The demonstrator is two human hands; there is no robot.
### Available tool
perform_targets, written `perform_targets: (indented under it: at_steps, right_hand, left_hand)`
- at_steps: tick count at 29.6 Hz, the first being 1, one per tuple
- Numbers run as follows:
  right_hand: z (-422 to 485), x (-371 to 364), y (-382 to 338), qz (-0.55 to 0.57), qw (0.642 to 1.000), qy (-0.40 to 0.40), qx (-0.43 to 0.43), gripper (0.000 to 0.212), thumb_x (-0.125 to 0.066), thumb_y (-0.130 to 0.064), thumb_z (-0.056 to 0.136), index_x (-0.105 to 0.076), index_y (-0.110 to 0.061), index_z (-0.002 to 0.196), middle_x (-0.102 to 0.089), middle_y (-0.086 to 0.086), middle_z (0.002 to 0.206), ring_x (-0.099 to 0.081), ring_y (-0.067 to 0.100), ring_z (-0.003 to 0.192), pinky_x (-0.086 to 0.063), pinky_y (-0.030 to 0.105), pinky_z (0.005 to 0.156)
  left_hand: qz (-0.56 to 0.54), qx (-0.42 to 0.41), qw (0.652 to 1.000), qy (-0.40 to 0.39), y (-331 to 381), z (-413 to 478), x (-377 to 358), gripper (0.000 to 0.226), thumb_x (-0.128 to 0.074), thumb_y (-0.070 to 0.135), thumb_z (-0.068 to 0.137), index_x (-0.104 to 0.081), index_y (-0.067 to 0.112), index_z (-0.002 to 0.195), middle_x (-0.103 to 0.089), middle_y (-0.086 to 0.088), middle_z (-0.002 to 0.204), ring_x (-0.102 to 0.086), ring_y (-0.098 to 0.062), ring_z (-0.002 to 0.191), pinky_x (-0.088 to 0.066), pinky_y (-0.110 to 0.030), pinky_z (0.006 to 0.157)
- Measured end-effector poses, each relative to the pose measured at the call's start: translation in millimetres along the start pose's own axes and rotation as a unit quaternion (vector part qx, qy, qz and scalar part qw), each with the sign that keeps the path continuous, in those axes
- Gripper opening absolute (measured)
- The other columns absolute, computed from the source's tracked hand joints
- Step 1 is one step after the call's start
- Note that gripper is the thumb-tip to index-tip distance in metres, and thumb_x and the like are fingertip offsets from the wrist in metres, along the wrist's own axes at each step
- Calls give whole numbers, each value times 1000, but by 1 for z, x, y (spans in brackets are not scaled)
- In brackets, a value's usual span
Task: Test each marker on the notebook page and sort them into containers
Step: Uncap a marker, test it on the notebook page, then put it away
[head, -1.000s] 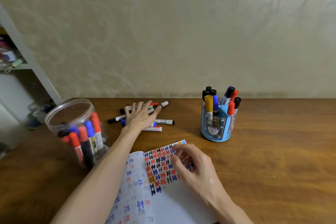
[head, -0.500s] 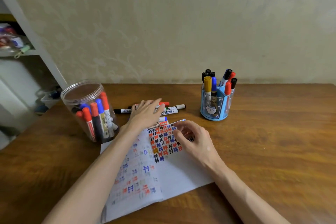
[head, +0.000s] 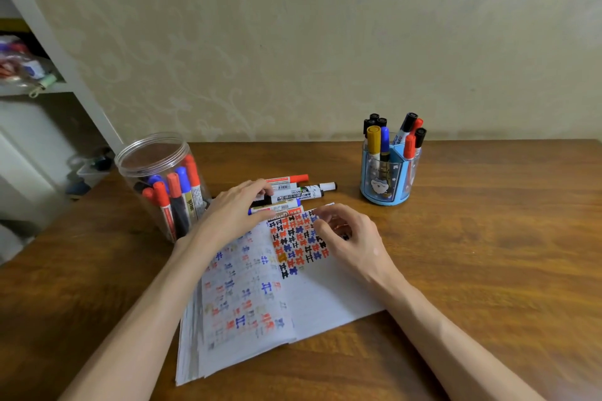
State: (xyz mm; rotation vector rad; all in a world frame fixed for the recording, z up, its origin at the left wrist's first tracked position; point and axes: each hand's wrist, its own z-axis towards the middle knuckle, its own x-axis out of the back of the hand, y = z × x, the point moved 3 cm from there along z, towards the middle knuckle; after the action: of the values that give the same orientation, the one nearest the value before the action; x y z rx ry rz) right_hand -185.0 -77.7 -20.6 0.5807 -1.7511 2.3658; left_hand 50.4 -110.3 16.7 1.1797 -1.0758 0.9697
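The wooden surface runs wide in front of me, right up to the wall. My notebook lies open on it, just in front of me. Its left page is covered in faint coloured test marks, and the top of the right page is packed with bold red, blue and black ones.

To my left, beside the notebook, stands the clear plastic jar with red, blue and black capped markers upright inside. Well off to the right stands the blue pen holder, with yellow, blue, red and black markers sticking out of it.

My right hand rests on the marked right page, fingers loosely curled, gripping nothing. My left hand lies flat, fingers stretched over the loose markers lying side by side just beyond the notebook's top edge, touching them without closing on any.
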Motion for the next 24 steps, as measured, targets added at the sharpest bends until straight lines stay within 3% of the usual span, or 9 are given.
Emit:
perform_targets:
  at_steps: [2, 6, 12, 18, 22, 24]
  right_hand:
    - [0, 0, 0, 0, 1000, 0, 1, 22, -64, -39, 101, -71, -27, 118, -68, -19, 105, -66, -8, 99, -56, 12, 76]
    - [0, -2, 0, -3, 1000, -1, 5, 21, -64, -39, 101, -71, -27, 117, -69, -19, 105, -66, -7, 99, -57, 13, 76]
    - [-1, -3, 0, -3, 1000, -1, 0, 25, -64, -39, 100, -72, -23, 118, -70, -14, 108, -66, -8, 99, -56, 12, 75]
    - [0, -2, -2, -8, 1000, 7, -2, 23, -66, -41, 100, -71, -26, 116, -70, -17, 106, -66, -7, 98, -56, 11, 75]
    - [0, 2, -8, 22, 1000, 13, 7, 36, -70, -53, 94, -73, -24, 116, -76, -12, 103, -72, 2, 94, -62, 24, 78]
    - [-1, 4, -15, 62, 998, 0, 17, 29, -73, -45, 95, -74, -20, 110, -79, -7, 98, -76, 8, 91, -64, 30, 78]
  left_hand:
    - [1, 3, 1000, 11, 0, -1, 1, 29, -72, 51, 90, -57, 36, 109, -55, 13, 134, -59, -14, 120, -48, -37, 92]
    - [20, -4, 1000, 13, 0, -3, 2, 20, -75, 53, 87, -63, 37, 92, -52, 15, 128, -51, -6, 111, -48, -41, 99]
    - [64, -54, 996, 31, 6, 1, -4, 21, -66, 49, 95, -68, 29, 103, -50, 14, 117, -48, -9, 117, -37, -32, 98]
    - [-60, -105, 981, 153, 21, -16, 3, 20, -61, 37, 99, -65, 19, 105, -65, 8, 113, -55, -8, 105, -41, -32, 95]
    - [-97, -136, 971, 172, 44, -36, 7, 22, -65, 37, 95, -65, 17, 106, -72, 9, 102, -56, -8, 98, -42, -27, 88]
    - [-105, -149, 971, 154, 50, -43, 4, 27, -64, 43, 92, -64, 20, 106, -72, 10, 100, -64, -10, 95, -50, -25, 81]
